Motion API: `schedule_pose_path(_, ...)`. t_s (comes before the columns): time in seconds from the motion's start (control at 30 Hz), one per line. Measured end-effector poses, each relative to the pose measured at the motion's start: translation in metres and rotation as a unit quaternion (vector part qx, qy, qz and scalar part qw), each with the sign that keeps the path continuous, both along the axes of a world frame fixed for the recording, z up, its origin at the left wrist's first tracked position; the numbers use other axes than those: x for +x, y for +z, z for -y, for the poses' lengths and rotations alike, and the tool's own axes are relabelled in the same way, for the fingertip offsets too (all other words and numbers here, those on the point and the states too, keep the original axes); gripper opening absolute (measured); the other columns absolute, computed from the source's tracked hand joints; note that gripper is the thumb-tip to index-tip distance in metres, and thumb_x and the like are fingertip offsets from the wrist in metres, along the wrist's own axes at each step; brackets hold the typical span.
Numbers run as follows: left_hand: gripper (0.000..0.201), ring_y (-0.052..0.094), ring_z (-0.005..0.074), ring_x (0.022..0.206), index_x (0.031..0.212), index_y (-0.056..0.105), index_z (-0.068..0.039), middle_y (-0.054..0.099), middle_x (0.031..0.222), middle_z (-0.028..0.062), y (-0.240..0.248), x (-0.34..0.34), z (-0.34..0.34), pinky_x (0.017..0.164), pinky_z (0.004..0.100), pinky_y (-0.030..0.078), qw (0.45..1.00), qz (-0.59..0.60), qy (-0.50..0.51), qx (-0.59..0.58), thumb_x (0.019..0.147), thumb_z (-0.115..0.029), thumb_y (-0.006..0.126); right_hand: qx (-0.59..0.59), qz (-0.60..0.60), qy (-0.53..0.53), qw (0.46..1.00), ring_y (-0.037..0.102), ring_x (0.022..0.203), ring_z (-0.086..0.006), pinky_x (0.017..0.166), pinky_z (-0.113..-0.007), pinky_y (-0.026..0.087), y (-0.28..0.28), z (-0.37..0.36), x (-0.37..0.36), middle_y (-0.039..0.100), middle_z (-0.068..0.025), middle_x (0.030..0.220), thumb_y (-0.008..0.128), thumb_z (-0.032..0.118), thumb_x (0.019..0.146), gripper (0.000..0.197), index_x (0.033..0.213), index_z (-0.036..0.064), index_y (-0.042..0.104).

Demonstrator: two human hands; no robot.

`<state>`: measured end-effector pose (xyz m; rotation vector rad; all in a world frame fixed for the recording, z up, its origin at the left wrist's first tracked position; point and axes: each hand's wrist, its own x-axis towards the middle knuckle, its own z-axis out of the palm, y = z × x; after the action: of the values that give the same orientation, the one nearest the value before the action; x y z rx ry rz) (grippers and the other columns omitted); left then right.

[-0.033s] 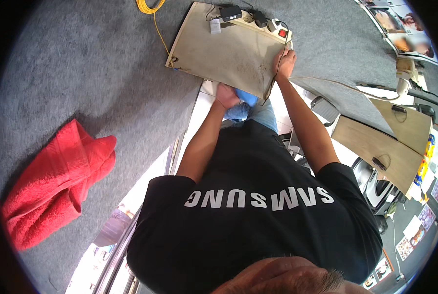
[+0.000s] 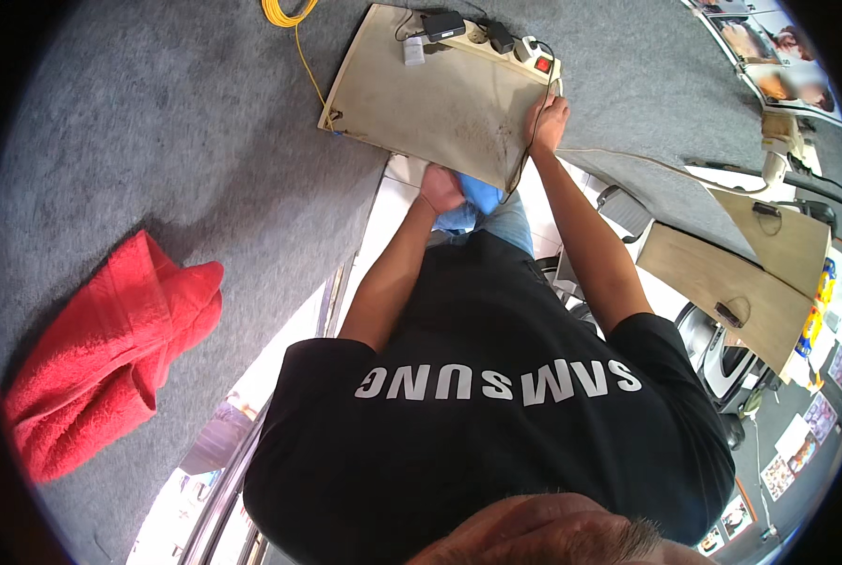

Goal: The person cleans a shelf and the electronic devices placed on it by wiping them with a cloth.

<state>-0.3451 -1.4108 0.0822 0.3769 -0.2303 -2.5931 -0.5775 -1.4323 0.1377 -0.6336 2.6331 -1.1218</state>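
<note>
A pale, scuffed wooden board (image 2: 421, 104) spans the space ahead of me. My right hand (image 2: 550, 122) is closed round its right edge, beside a thin black cable. Under the near edge, my left hand (image 2: 442, 188) is closed on a blue cloth (image 2: 480, 194), with its fingertips partly hidden. Along the board's far side lies a white power strip (image 2: 477, 40) with a red switch (image 2: 542, 64), plugs and a black adapter (image 2: 442, 25).
A red towel (image 2: 120, 348) lies crumpled on the grey carpet-like surface (image 2: 214, 141) at left. A yellow cable (image 2: 298, 56) runs to the board's left corner. More wooden panels (image 2: 722, 282) and a white pipe (image 2: 774, 169) are at right.
My left hand has shifted slightly right and nearer the board's edge, and more of the blue cloth shows below it. My right hand stays in place.
</note>
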Motion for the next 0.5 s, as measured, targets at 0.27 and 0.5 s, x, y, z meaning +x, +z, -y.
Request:
schedule_pose_path(0.27,0.065,0.046,0.0339,0.136,0.144,0.049,-0.010,0.052,0.147,0.0114,-0.050,0.025,0.068,0.117,0.0544,0.031,0.960,-0.226,0.101,0.128,0.099,-0.056,0.043,0.009,-0.014,0.027,0.999,0.057,0.101,-0.0520,0.085,-0.059,0.046,0.003,0.003,0.003,0.052,-0.0296,0.115,0.036,0.045,0.105,0.047,0.111,0.0004,0.050)
schedule_pose_path(0.5,0.071,0.039,0.0358,0.141,0.150,0.041,-0.013,0.044,0.154,0.0110,-0.100,0.071,0.160,0.117,0.0548,0.032,0.947,0.116,0.220,-0.204,0.099,-0.062,0.040,0.010,0.015,0.020,1.000,0.056,0.102,-0.0511,0.086,-0.058,0.045,0.007,0.000,0.005,0.053,-0.0281,0.115,0.035,0.045,0.105,0.046,0.109,0.0015,0.050)
